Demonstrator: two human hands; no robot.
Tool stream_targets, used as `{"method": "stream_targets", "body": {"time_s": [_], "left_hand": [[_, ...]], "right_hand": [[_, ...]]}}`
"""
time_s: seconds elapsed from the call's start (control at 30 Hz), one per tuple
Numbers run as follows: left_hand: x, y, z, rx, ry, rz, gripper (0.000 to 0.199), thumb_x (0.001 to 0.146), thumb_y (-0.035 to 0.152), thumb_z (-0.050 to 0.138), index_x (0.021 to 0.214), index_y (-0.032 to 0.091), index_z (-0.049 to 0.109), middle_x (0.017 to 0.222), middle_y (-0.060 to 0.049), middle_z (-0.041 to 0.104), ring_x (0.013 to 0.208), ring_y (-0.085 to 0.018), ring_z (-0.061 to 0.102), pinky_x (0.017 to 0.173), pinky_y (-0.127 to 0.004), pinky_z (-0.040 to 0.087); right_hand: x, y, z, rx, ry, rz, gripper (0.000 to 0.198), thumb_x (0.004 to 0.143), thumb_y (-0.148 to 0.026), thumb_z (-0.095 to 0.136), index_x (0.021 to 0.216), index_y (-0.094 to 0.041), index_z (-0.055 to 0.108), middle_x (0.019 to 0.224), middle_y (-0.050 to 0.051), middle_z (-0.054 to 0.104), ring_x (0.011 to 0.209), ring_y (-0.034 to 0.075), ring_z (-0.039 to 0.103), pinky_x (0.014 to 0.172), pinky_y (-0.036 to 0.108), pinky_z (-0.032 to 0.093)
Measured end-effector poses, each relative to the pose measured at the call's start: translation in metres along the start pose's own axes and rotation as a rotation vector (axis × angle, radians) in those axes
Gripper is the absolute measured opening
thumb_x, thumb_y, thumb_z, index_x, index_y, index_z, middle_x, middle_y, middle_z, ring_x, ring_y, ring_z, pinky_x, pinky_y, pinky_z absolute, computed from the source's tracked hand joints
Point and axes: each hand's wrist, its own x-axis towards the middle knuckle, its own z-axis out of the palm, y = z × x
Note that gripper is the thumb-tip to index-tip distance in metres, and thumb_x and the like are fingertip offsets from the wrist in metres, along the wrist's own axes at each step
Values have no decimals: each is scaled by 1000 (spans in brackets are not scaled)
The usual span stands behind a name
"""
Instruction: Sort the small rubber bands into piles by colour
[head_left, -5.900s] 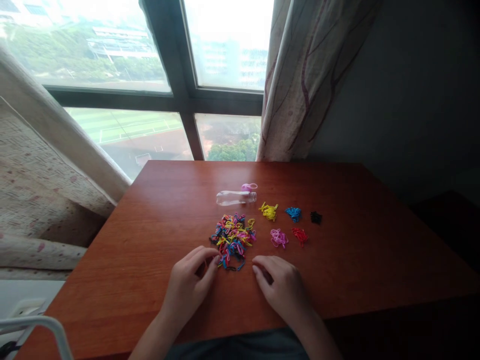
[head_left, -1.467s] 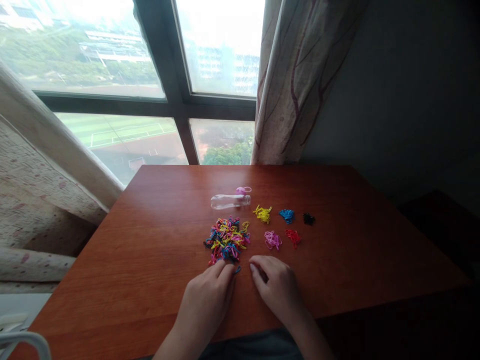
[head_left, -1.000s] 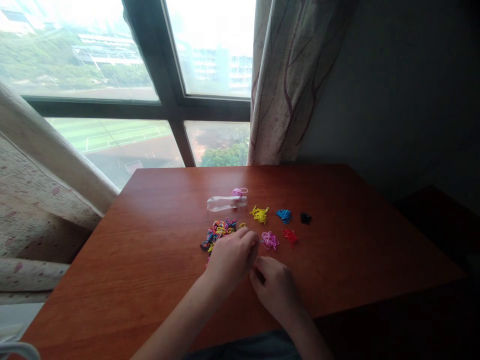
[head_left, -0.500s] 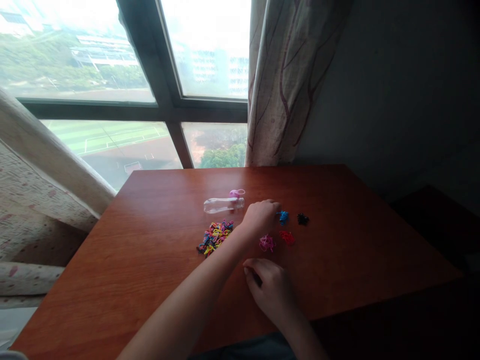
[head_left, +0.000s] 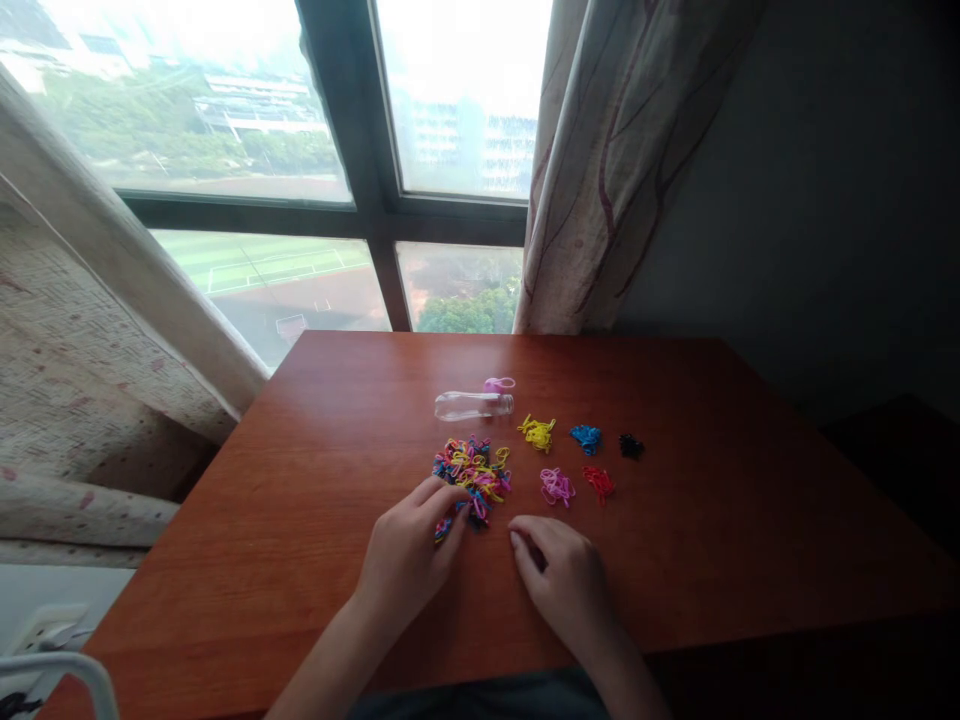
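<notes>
Left hand (head_left: 411, 535) back, seemingly against loops (head_left: 474, 462)

Bare hands (head_left: 409, 545), bare forearms (head_left: 330, 645), dark clothing (head_left: 480, 698)

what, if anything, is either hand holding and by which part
Cannot tell: the left hand is at the multicoloured pile, any grip unclear; no held thing shows in the right hand.

The left hand (head_left: 411, 535) bends over a multicoloured heap of small loops (head_left: 474, 466); the right hand (head_left: 562, 565) rests on the wooden table (head_left: 720, 530). Beyond lies a clear bottle (head_left: 469, 406).
</notes>
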Motion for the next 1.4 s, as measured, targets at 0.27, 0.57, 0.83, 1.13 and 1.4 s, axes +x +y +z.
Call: {"method": "stream_targets", "body": {"time_s": [0.27, 0.57, 0.83, 1.13, 1.4], "left_hand": [[-37, -20, -8, 263, 51, -54, 16, 93, 30, 48, 94, 25, 63, 91, -1, 66, 82, -18, 66, 68, -26, 50], [-39, -18, 2, 224, -35, -30, 18, 96, 27, 46, 94, 25, 63, 90, -2, 65, 83, -19, 65, 70, -29, 50], [-34, -16, 7, 137, -37, -23, 17, 95, 25, 49, 95, 25, 65, 90, -1, 66, 83, -18, 66, 70, -27, 49], [-36, -23, 5, 4, 15, -71, 14, 94, 28, 51, 92, 24, 64, 87, -1, 66, 80, -17, 65, 69, -26, 49], [-35, -24, 6, -36, 22, -103, 13, 94, 28, 51, 93, 24, 64, 87, 0, 66, 79, -16, 65, 68, -25, 48]], "right_hand": [[-1, 2, 1, -5, 1, -7, 21, 92, -18, 49, 92, -23, 69, 86, 4, 73, 76, 18, 68, 73, 27, 51], [0, 0, -1, 0, -8, -3, 20, 92, -17, 49, 91, -22, 69, 86, 4, 72, 77, 19, 68, 74, 27, 49], [-1, -1, -1, -3, -17, 6, 20, 92, -17, 49, 92, -22, 68, 87, 4, 72, 78, 19, 67, 75, 28, 48], [-1, 1, 1, -11, -5, -5, 20, 92, -17, 49, 92, -22, 68, 86, 3, 73, 77, 18, 67, 74, 26, 47], [4, -8, 5, -27, 14, 13, 13, 92, -19, 54, 95, -22, 67, 80, 1, 71, 72, 18, 66, 68, 26, 43]]}}
